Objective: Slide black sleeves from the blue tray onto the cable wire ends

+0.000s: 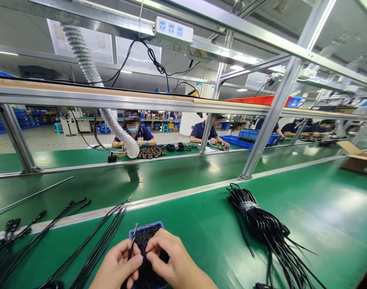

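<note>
My left hand is closed around a black cable, whose thin yellow and blue wire ends stick up above the fingers. Close beside it, my right hand has thumb and forefinger pinched together; whatever is between them is too small to make out. Both hands are over a blue bin filled with small black pieces, and they hide much of it. Left of the hands, several black cables lie side by side. A tied bundle of black cable rests to the right.
Black connectors and a thin metal rod lie at the far left. Metal posts rise from the green bench to a shelf. An open cardboard box stands at right. Across the bench, people sit working.
</note>
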The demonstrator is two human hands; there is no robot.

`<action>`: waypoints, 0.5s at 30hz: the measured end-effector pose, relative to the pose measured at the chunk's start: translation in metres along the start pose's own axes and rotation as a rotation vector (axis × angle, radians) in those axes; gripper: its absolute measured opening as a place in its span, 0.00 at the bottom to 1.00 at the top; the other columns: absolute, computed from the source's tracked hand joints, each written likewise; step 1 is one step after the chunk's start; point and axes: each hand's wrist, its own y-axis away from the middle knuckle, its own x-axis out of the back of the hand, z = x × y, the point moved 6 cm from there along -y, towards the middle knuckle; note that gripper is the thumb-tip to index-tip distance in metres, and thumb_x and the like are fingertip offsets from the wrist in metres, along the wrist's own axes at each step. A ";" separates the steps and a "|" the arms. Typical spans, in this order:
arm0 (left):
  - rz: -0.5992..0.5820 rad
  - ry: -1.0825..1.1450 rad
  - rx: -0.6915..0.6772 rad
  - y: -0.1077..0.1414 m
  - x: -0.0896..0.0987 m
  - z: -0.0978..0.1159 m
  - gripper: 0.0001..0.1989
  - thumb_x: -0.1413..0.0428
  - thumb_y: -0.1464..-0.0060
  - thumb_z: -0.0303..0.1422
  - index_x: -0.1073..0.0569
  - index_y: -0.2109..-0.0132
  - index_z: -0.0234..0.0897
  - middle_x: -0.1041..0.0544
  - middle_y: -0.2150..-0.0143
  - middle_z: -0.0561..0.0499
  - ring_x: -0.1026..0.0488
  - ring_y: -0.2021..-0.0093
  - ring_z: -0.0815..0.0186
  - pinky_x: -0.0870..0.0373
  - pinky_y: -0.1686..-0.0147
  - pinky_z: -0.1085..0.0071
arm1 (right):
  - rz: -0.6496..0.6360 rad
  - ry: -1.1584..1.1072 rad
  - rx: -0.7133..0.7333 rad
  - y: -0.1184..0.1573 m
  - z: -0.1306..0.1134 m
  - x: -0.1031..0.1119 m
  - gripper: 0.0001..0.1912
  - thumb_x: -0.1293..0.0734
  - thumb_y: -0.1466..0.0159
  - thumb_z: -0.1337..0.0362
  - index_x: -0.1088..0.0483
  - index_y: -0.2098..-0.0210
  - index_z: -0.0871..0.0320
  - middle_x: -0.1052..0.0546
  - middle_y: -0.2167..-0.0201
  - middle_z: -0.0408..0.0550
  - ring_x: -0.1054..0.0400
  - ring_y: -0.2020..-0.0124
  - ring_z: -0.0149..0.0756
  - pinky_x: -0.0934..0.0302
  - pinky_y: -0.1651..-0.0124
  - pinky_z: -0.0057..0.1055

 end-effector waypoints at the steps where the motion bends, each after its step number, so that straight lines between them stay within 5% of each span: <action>1: -0.012 -0.001 0.012 0.001 -0.001 -0.001 0.26 0.33 0.62 0.52 0.32 0.71 0.34 0.33 0.83 0.57 0.42 0.85 0.78 0.49 0.85 0.81 | 0.000 -0.003 0.031 0.001 -0.001 -0.002 0.05 0.35 0.41 0.72 0.27 0.68 0.59 0.27 0.74 0.44 0.34 0.69 0.32 0.40 0.65 0.26; 10: 0.026 -0.028 0.018 0.010 -0.006 0.015 0.28 0.32 0.66 0.53 0.33 0.72 0.35 0.33 0.84 0.58 0.42 0.85 0.79 0.50 0.86 0.83 | -0.023 -0.259 -0.121 0.002 -0.004 0.010 0.09 0.25 0.47 0.71 0.22 0.65 0.58 0.22 0.69 0.44 0.30 0.68 0.31 0.37 0.62 0.25; 15: 0.016 -0.038 0.055 0.007 -0.003 0.010 0.28 0.32 0.67 0.54 0.32 0.72 0.35 0.33 0.86 0.58 0.46 0.87 0.80 0.53 0.86 0.83 | 0.017 -0.178 0.016 0.000 -0.008 0.013 0.02 0.27 0.43 0.68 0.22 0.69 0.58 0.21 0.71 0.45 0.29 0.66 0.32 0.37 0.58 0.27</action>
